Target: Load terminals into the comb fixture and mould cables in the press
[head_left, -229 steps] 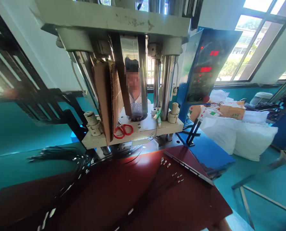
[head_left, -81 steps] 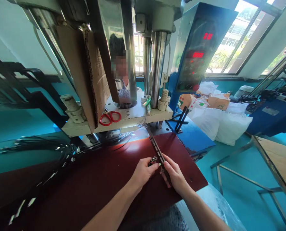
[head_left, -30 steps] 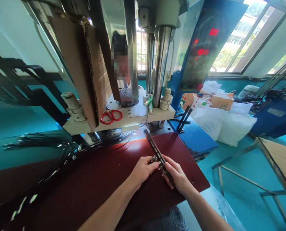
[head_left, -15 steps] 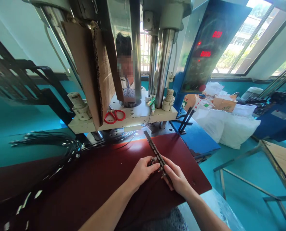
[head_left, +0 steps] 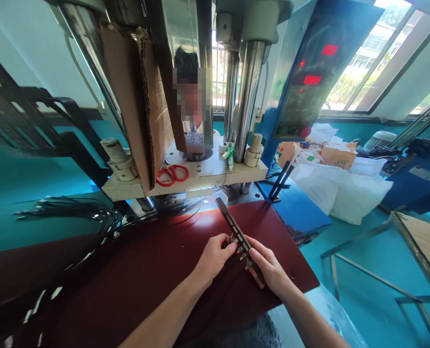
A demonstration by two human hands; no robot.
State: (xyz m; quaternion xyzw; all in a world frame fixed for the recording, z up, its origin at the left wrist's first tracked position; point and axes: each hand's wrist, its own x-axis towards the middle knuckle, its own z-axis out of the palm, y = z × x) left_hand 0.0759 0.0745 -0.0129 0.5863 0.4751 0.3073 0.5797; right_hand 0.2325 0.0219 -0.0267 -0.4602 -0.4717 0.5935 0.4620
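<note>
A long, narrow dark metal bar with a row of slots [head_left: 233,223] slants over the reddish-brown work board [head_left: 135,275]. My right hand [head_left: 267,265] wraps round its lower half, thumb on top and fingers underneath. Several small metal cable ends [head_left: 242,252] stick out of the bar's left side. At that same edge my left hand [head_left: 215,256] is closed in a pinch on a small metal cable end, mostly covered by the fingers. A bundle of black cables [head_left: 102,217] with shiny tips lies on the board's left side.
A press with steel columns [head_left: 250,96] stands behind the board, with red-handled scissors [head_left: 172,175] and a cardboard sheet [head_left: 138,111] on it. A control box [head_left: 302,92] shows red digits. White sacks [head_left: 360,193] lie at right. A person is visible in the press's clear panel.
My left hand has drawn slightly left from the bar, and more metal ends show along its side. My right hand has shifted slightly down and right. The red digits differ.
</note>
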